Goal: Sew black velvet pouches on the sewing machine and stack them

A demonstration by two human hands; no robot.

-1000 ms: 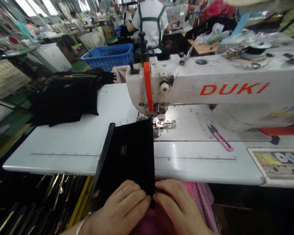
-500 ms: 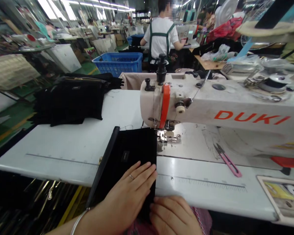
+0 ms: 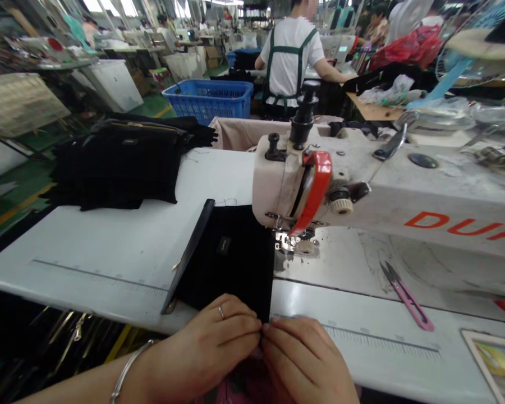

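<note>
A black fabric piece (image 3: 244, 264) with a small label lies on the white sewing table, its right edge beside the presser foot (image 3: 292, 242) of the sewing machine (image 3: 278, 179). A dark zipper strip (image 3: 189, 255) runs along its left side. My left hand (image 3: 219, 336), with a ring and bracelet, has its fingers bent together on the near edge of the fabric. Close against it, my right hand (image 3: 307, 356) pinches the near right corner of the same piece. Both thumbs are hidden.
Pink thread snips (image 3: 408, 297) lie right of the needle area. A stack of black pieces (image 3: 118, 168) sits at the table's back left. Beyond are a blue basket (image 3: 210, 100) and a person (image 3: 292, 56) with their back turned. Zippered items (image 3: 67, 336) hang below the table's left edge.
My left hand has slid back from flat on the fabric to its near edge and closed there, beside my right hand. The camera view has shifted, and the machine appears farther right.
</note>
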